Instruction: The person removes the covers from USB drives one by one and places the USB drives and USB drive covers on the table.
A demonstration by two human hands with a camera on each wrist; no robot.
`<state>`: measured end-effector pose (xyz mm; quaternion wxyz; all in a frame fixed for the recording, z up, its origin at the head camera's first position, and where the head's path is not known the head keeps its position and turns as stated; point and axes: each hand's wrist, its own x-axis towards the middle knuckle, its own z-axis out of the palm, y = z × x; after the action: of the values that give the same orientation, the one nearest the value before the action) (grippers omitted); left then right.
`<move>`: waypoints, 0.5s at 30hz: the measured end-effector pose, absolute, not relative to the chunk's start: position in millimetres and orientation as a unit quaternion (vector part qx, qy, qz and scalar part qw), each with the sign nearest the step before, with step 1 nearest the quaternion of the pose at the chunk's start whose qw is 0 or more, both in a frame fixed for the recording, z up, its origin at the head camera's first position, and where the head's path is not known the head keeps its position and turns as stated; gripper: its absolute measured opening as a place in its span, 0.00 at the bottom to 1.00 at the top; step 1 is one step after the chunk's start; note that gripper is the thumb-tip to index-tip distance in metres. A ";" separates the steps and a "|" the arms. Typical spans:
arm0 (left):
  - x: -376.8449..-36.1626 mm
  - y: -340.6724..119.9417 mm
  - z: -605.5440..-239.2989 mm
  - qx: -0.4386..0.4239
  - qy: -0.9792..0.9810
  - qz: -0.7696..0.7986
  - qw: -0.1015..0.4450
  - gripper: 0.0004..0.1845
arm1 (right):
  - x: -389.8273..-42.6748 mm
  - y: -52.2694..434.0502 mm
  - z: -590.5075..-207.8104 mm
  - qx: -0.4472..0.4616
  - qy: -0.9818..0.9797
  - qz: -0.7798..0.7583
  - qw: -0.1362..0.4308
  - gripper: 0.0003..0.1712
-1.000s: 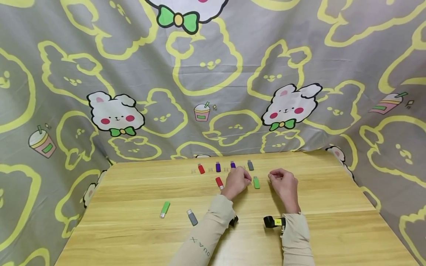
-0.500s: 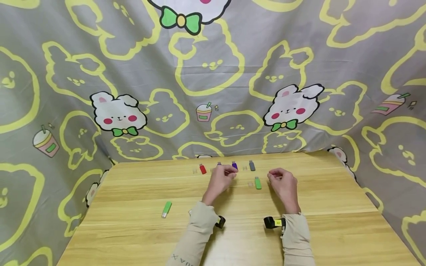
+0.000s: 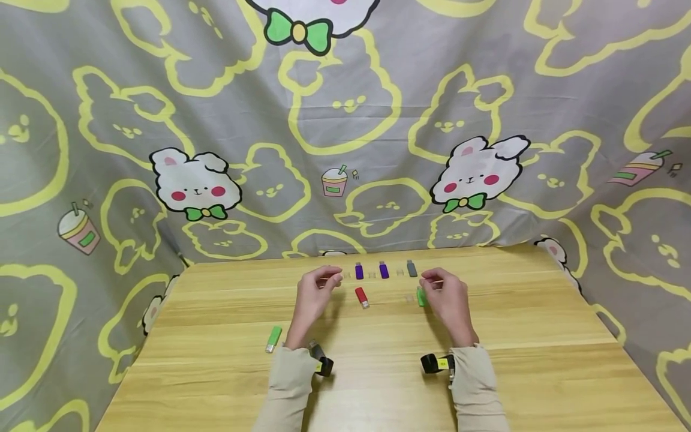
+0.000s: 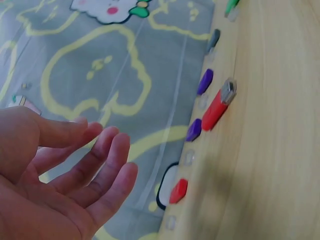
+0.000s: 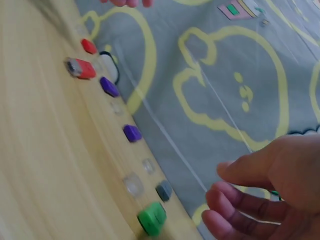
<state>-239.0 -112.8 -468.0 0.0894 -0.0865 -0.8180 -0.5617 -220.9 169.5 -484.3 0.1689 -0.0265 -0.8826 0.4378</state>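
Small capped USB drives lie on a wooden table. A back row holds two purple drives and a grey one. My left hand hovers over the row's left end and hides a red drive in the head view. Its fingers are relaxed and hold nothing. A loose red drive lies between my hands. My right hand hovers with loosely curled, empty fingers beside a green drive, partly covering it.
Another green drive lies at the front left, and a grey one shows partly behind my left wrist. Clear caps lie among the back row. A rabbit-print cloth hangs behind and around the table.
My left hand has moved left from beside the green drive to the back row's left end, uncovering the loose red drive. My right hand has drifted slightly left over the green drive.
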 end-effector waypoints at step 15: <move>-237.1 -128.8 -477.0 -0.044 -0.820 -0.558 0.121 0.07 | -221.3 109.5 -480.9 0.074 -0.903 0.406 0.119 0.08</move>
<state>-237.1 -128.8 -477.0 0.1208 -0.0436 -0.8197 -0.5583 -221.3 109.5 -480.9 0.1191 0.0736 -0.9032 0.4058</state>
